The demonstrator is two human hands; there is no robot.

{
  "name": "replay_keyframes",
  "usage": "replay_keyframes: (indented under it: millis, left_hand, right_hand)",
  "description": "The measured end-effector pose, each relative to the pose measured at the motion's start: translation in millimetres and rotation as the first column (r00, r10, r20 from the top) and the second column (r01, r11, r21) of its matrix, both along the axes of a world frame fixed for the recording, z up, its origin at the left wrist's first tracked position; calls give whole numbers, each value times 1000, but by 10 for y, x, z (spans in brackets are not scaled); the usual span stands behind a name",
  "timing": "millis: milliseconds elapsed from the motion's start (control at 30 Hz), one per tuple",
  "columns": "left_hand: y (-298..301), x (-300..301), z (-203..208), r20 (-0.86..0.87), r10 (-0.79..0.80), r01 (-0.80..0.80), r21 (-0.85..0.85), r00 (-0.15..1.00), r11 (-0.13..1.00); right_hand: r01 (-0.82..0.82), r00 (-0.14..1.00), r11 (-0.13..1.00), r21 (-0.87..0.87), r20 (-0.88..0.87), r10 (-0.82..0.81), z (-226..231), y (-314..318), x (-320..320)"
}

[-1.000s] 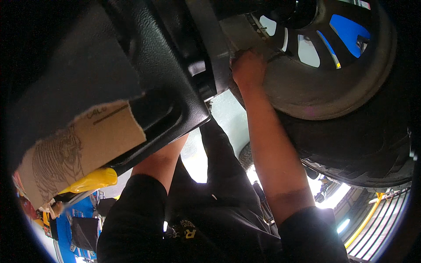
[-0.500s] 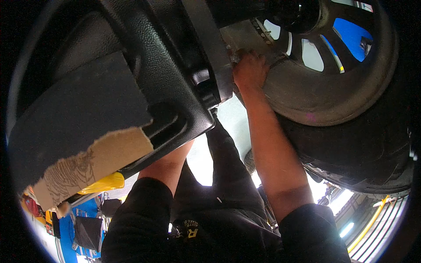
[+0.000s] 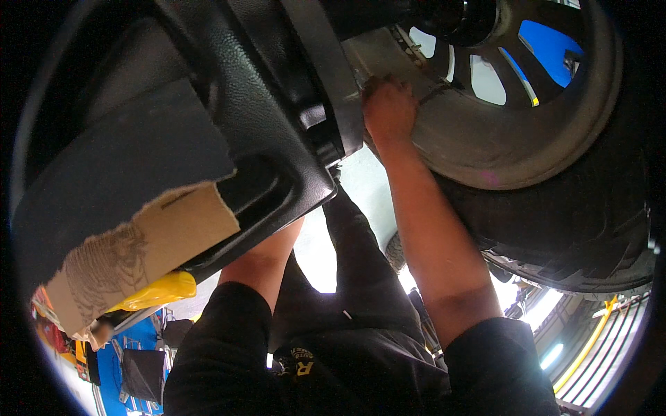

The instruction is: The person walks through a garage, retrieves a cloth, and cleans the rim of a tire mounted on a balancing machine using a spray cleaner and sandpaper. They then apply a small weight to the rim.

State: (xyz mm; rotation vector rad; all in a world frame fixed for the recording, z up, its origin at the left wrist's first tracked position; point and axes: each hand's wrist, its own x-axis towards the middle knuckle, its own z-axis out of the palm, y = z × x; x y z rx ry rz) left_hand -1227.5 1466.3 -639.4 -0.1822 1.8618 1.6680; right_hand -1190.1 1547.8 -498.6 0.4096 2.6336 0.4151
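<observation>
My right hand (image 3: 390,114) is against the inner side of a spoked wheel rim (image 3: 479,149), with a dark tyre (image 3: 555,222) around it. Its fingers are curled, and their tips and whatever they hold are hidden in shadow. Close beside this hand runs the dark flat arm (image 3: 336,90) of a black machine. My left forearm (image 3: 267,260) passes behind the machine's textured black housing (image 3: 253,90), which hides the left hand. Above my right hand, a thick black shaft (image 3: 378,15) leads into the middle of the wheel.
A torn cardboard piece (image 3: 187,218) and a dark grey sheet (image 3: 132,159) lie over the housing's left part. Below the cardboard is a yellow object (image 3: 163,290). Blue equipment (image 3: 114,374) stands at the lower left, and a yellow pipe (image 3: 590,347) runs at the lower right.
The wheel and machine appear slightly higher and further left in the picture. My right hand stays at the rim's inner side, its fingers slightly more tucked toward the machine's arm.
</observation>
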Motion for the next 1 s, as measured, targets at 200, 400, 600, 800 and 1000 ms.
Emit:
replay_keyframes:
  millis: [200,400,600,800,1000]
  left_hand:
    - [-30,73,-186,315,142,-237,287,938,928]
    - [-1,113,65,347,140,-281,400,927,872]
    - [-114,152,-128,153,102,-178,653,983,737]
    - [-416,186,124,429,110,-419,740,897,526]
    - [-726,811,1289,465,147,-415,551,873,724]
  right_hand:
    - [-40,994,999,-27,-99,37,-129,-33,-56]
    - [-79,994,995,-62,-75,74,-227,114,3]
    - [-129,986,988,-87,-118,119,-38,96,-117]
    - [130,962,795,-593,-119,-246,156,244,-315]
    - [410,385,-216,-886,383,-840,822,-378,360]
